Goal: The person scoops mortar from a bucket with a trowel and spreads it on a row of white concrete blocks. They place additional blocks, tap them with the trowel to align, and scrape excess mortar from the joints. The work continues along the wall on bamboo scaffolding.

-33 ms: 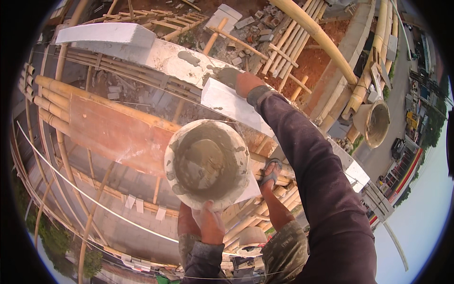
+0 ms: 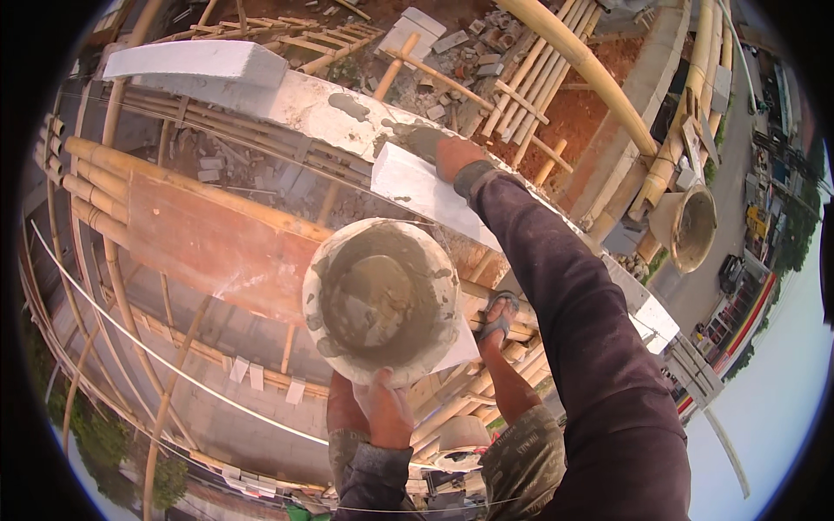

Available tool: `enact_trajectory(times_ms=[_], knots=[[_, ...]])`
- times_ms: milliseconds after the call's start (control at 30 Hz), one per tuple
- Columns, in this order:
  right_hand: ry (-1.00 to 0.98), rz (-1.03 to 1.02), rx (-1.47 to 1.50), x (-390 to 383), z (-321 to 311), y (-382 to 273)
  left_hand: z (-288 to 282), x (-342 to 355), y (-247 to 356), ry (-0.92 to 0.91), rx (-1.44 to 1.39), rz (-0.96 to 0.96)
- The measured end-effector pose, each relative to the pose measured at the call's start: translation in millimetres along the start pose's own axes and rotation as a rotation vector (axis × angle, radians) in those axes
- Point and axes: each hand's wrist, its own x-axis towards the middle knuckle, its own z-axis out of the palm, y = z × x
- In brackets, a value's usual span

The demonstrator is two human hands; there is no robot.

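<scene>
The left hand [image 2: 388,412] is gripping the near rim of a mortar-streaked bucket [image 2: 449,291], its thumb hooking over the edge and its fingers hiding beneath. The right hand [image 2: 458,159] is resting farther off, at the top of a wall [image 2: 300,102] — its fingers are blending into the grey mortar [image 2: 415,139] there, so whether they are spreading or pinching something, I cannot tell.

The wall is running from far left to near right, its pale top carrying smears of mortar. A long white block [image 2: 191,65] is lying on its far left stretch, and a second white block [image 2: 413,178] is sitting just to the left of the right hand, on the near side of the mortar. Around this, an open-air building site is spreading out: bamboo poles [image 2: 104,182] and a reddish-brown board [image 2: 208,239] are standing to the left, rubble [image 2: 486,35] and red soil [image 2: 608,69] are showing beyond the wall, and a road [image 2: 686,295] is passing at right.

The bucket is hanging directly on the far side of the left hand — touching it — and nearer than the right hand, somewhat to its left. Wet mortar [image 2: 382,300] is filling its lower part.
</scene>
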Motion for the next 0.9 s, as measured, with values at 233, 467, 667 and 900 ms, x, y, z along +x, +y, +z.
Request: enact_trajectory(times_ms=[233, 467, 667, 900], knots=[[0.064, 0.016, 0.088, 58, 10, -6, -3, 18, -10, 0.017, -0.073, 0.073], [-0.142, -0.046, -0.169, 44, 2, 8, 6, 7, 8, 0.028, -0.047, 0.005], [-0.244, -0.033, -0.401, 52, 4, -9, 6, 6, 11, 0.016, -0.036, 0.014], [-0.147, -0.176, -0.465, 60, -27, 6, 1, 12, 4, 0.014, -0.105, 0.008]])
